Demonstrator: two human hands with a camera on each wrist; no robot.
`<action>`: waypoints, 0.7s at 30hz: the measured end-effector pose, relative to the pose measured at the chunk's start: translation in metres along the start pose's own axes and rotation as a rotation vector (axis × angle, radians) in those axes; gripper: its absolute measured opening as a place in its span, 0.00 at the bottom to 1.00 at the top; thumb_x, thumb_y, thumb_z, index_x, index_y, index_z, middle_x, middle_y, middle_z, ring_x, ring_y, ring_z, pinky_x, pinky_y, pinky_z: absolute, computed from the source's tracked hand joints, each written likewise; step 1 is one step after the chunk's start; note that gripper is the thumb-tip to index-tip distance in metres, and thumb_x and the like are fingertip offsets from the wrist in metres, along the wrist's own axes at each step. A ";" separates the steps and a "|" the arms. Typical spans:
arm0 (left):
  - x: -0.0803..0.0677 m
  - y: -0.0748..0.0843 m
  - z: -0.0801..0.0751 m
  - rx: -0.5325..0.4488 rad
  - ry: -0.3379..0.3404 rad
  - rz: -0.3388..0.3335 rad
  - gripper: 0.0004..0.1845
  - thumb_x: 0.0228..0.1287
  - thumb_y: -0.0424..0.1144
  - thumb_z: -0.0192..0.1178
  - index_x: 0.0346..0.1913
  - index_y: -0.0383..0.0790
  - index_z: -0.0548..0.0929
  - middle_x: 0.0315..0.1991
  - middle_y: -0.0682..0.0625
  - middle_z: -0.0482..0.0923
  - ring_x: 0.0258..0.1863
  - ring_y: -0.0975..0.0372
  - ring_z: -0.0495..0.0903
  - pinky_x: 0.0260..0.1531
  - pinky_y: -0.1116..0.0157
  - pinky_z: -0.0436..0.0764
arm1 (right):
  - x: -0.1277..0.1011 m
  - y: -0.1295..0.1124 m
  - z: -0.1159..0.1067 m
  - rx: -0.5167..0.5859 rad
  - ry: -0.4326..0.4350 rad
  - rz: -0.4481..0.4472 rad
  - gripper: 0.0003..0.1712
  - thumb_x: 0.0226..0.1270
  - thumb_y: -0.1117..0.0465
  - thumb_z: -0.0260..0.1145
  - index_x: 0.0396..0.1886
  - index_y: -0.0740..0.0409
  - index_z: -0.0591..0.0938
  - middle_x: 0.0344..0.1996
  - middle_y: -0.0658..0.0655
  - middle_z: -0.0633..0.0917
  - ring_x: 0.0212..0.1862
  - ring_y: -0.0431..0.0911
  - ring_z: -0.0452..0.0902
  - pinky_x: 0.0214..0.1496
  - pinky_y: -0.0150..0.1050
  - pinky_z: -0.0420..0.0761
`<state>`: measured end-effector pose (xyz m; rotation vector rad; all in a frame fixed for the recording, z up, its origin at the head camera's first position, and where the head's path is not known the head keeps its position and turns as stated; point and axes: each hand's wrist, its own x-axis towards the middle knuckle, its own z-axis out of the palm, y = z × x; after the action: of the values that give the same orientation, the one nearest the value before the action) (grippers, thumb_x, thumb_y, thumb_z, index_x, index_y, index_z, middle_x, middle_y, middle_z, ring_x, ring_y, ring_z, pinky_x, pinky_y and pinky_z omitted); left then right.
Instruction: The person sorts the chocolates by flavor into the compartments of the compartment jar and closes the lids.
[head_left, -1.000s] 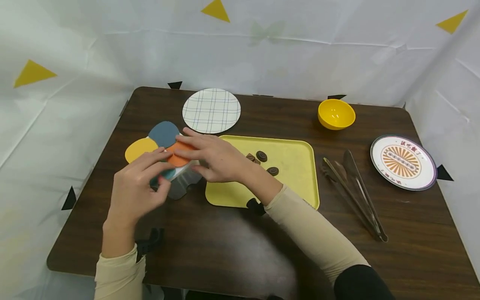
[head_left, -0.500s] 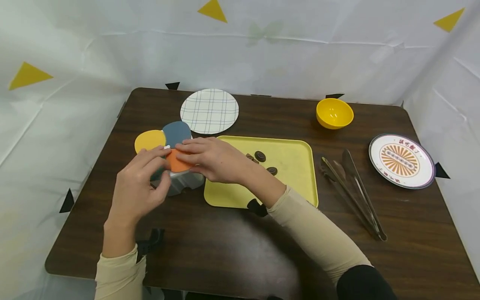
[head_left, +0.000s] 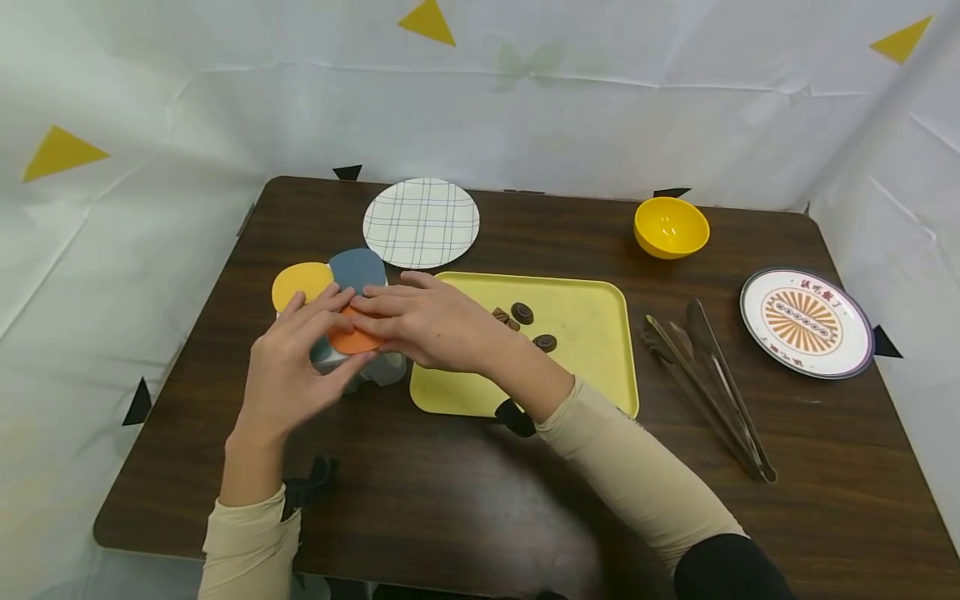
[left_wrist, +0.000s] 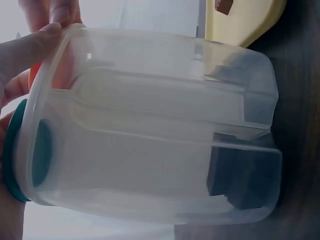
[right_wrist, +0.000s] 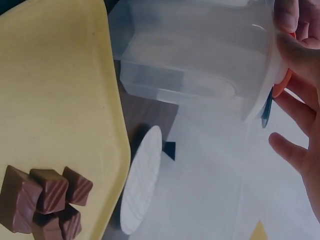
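Observation:
A translucent storage container (left_wrist: 140,120) stands at the table's left, topped by yellow (head_left: 300,282), blue (head_left: 358,268), orange (head_left: 352,340) and teal lids (left_wrist: 14,150). My left hand (head_left: 292,371) lies at its near side, fingertips over the orange lid and thumb at the lid's front edge, pinching it. From the right, my right hand (head_left: 442,325) holds the same orange lid, fingers on top and thumb against the rim. In the right wrist view, that thumb (right_wrist: 297,55) presses at the container's rim. The fingers partly hide the orange and teal lids.
A yellow tray (head_left: 585,375) with several chocolates (right_wrist: 47,190) lies right of the container. Behind stands a checked plate (head_left: 422,223). Farther right are a yellow bowl (head_left: 671,227), metal tongs (head_left: 723,392) and a patterned plate (head_left: 806,323). White sheeting (head_left: 600,133) encloses the table.
The container has shifted right and slightly nearer. My left hand has moved right, its thumb now reaching the orange lid's front edge. My right hand stays on that lid.

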<state>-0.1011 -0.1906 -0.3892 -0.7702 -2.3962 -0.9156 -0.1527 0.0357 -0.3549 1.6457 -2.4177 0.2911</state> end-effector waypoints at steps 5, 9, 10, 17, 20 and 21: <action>-0.003 -0.005 0.005 0.007 0.063 0.041 0.21 0.49 0.45 0.76 0.45 0.36 0.87 0.58 0.46 0.80 0.61 0.49 0.76 0.66 0.44 0.61 | -0.001 0.000 0.000 -0.001 -0.023 0.004 0.30 0.73 0.47 0.58 0.71 0.47 0.70 0.68 0.50 0.73 0.70 0.44 0.65 0.70 0.49 0.64; -0.002 -0.007 0.010 0.019 0.123 0.079 0.25 0.57 0.54 0.69 0.46 0.35 0.87 0.56 0.44 0.81 0.57 0.47 0.78 0.63 0.43 0.65 | 0.000 0.001 0.000 -0.028 -0.027 -0.008 0.29 0.73 0.47 0.57 0.71 0.45 0.71 0.67 0.50 0.73 0.69 0.44 0.66 0.70 0.49 0.63; -0.002 -0.007 0.011 0.022 0.133 0.087 0.26 0.59 0.56 0.67 0.46 0.35 0.88 0.55 0.44 0.81 0.57 0.47 0.79 0.63 0.42 0.66 | 0.000 0.001 0.000 -0.035 -0.027 -0.010 0.28 0.73 0.47 0.57 0.71 0.44 0.71 0.67 0.50 0.74 0.69 0.44 0.66 0.70 0.49 0.63; -0.003 -0.009 0.013 0.037 0.168 0.113 0.28 0.60 0.56 0.66 0.50 0.33 0.86 0.54 0.43 0.82 0.55 0.46 0.80 0.62 0.43 0.68 | 0.000 0.002 0.001 -0.048 -0.016 -0.026 0.27 0.73 0.49 0.58 0.70 0.44 0.73 0.66 0.50 0.75 0.67 0.44 0.69 0.71 0.50 0.62; -0.002 -0.009 0.013 0.001 0.196 0.112 0.28 0.61 0.54 0.66 0.51 0.32 0.86 0.52 0.42 0.83 0.53 0.46 0.81 0.61 0.43 0.69 | 0.001 0.002 -0.001 -0.025 0.003 -0.025 0.26 0.73 0.49 0.59 0.69 0.43 0.74 0.64 0.49 0.77 0.64 0.42 0.73 0.71 0.50 0.62; -0.002 -0.009 0.013 -0.015 0.204 0.111 0.28 0.60 0.54 0.66 0.51 0.32 0.86 0.51 0.42 0.83 0.53 0.46 0.81 0.61 0.43 0.69 | 0.001 0.001 -0.002 -0.017 0.012 -0.026 0.25 0.73 0.49 0.59 0.68 0.43 0.75 0.64 0.48 0.77 0.63 0.41 0.73 0.71 0.49 0.62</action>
<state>-0.1078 -0.1876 -0.4031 -0.7686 -2.1509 -0.9212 -0.1543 0.0360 -0.3533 1.6620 -2.3814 0.2753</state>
